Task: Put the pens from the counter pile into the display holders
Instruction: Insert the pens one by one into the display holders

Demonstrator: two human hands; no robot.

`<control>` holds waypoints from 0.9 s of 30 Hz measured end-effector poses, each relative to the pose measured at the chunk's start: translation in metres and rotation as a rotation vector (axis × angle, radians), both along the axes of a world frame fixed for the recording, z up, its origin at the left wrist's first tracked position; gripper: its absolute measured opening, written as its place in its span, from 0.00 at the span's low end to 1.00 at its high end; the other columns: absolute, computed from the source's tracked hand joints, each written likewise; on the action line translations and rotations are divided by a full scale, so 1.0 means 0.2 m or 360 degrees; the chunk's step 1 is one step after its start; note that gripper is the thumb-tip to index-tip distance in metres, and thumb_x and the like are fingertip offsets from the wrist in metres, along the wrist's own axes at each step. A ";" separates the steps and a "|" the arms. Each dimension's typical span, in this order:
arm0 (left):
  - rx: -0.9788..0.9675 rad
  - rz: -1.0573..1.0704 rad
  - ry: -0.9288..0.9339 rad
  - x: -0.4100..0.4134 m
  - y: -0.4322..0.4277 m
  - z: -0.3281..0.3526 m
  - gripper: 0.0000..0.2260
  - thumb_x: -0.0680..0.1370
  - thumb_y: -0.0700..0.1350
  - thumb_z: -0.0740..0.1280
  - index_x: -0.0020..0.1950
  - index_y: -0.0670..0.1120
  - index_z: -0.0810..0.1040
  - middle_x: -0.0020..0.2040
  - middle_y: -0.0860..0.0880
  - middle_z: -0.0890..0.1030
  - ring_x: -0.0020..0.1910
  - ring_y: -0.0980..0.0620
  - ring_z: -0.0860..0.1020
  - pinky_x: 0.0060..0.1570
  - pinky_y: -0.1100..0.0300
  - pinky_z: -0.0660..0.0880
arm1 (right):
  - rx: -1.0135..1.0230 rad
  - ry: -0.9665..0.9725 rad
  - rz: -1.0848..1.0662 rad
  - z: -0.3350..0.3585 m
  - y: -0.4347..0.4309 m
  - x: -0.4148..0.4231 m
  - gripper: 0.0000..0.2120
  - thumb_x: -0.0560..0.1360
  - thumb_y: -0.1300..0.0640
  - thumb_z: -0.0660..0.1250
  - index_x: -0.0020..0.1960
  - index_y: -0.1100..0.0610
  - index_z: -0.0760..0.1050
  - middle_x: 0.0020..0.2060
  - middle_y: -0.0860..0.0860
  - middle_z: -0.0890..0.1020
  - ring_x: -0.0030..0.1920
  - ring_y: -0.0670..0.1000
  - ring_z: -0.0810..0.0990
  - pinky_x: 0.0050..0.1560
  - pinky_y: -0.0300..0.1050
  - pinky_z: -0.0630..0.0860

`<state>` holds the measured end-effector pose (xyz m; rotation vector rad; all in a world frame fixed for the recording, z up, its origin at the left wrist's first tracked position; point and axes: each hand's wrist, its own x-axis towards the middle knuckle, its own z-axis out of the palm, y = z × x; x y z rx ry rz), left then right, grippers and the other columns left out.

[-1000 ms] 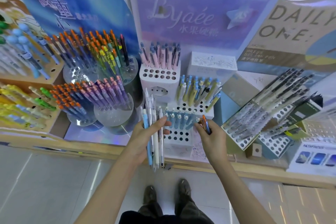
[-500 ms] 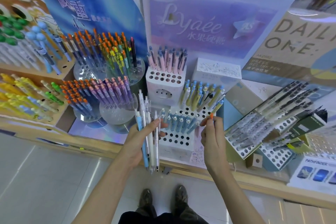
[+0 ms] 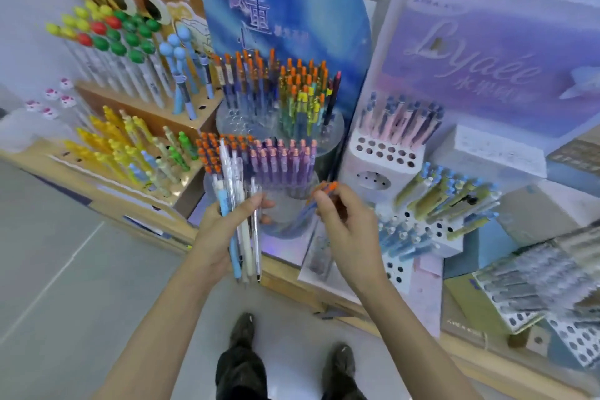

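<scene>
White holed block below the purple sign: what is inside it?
Pink and blue pens stand in the back holes of the white block; the front holes look empty. The pens' lower ends are hidden inside.

Open air along the counter's (image 3: 292,276) front edge, just before the clear round holder (image 3: 287,204), its top jammed with upright purple pens (image 3: 285,159). Further right, the white block (image 3: 360,166) offers bare holes in front, pink pens (image 3: 399,123) walling the back row.
</scene>
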<state>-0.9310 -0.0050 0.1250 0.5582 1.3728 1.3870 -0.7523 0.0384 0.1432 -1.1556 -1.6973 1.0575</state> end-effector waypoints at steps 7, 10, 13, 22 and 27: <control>-0.0045 -0.0028 0.0112 -0.49 0.01 -0.05 0.11 0.65 0.53 0.74 0.43 0.49 0.84 0.43 0.46 0.86 0.36 0.50 0.83 0.40 0.58 0.78 | 0.0021 -0.0176 -0.0207 -0.10 0.00 -0.37 0.06 0.79 0.57 0.64 0.49 0.59 0.78 0.37 0.51 0.82 0.40 0.50 0.80 0.43 0.46 0.75; -0.0065 -0.0068 0.0126 -0.62 0.04 -0.10 0.13 0.65 0.53 0.75 0.45 0.47 0.83 0.44 0.44 0.86 0.36 0.49 0.83 0.40 0.58 0.79 | 0.0099 -0.0239 -0.0321 -0.16 -0.04 -0.48 0.06 0.78 0.58 0.65 0.49 0.59 0.78 0.37 0.48 0.81 0.38 0.45 0.77 0.39 0.39 0.72; -0.0116 -0.0112 0.0133 -0.70 0.05 -0.15 0.13 0.67 0.51 0.74 0.45 0.44 0.83 0.45 0.43 0.85 0.37 0.49 0.83 0.43 0.56 0.78 | 0.0065 -0.0247 -0.0413 -0.21 -0.08 -0.54 0.05 0.78 0.59 0.65 0.49 0.60 0.79 0.37 0.49 0.82 0.39 0.46 0.78 0.40 0.37 0.72; -0.0134 -0.0238 0.0156 -0.76 0.06 -0.16 0.10 0.69 0.49 0.72 0.45 0.45 0.83 0.44 0.45 0.86 0.36 0.50 0.81 0.48 0.53 0.77 | 0.0173 -0.0448 -0.0458 -0.26 -0.09 -0.70 0.06 0.78 0.63 0.65 0.50 0.65 0.79 0.41 0.56 0.82 0.39 0.47 0.74 0.40 0.34 0.65; -0.0100 -0.0306 0.0165 -0.76 0.06 -0.15 0.11 0.68 0.51 0.72 0.46 0.47 0.83 0.44 0.47 0.86 0.37 0.51 0.82 0.50 0.54 0.75 | 0.0148 -0.0518 -0.0342 -0.28 -0.07 -0.75 0.07 0.79 0.61 0.64 0.51 0.64 0.78 0.41 0.54 0.82 0.39 0.46 0.74 0.40 0.37 0.69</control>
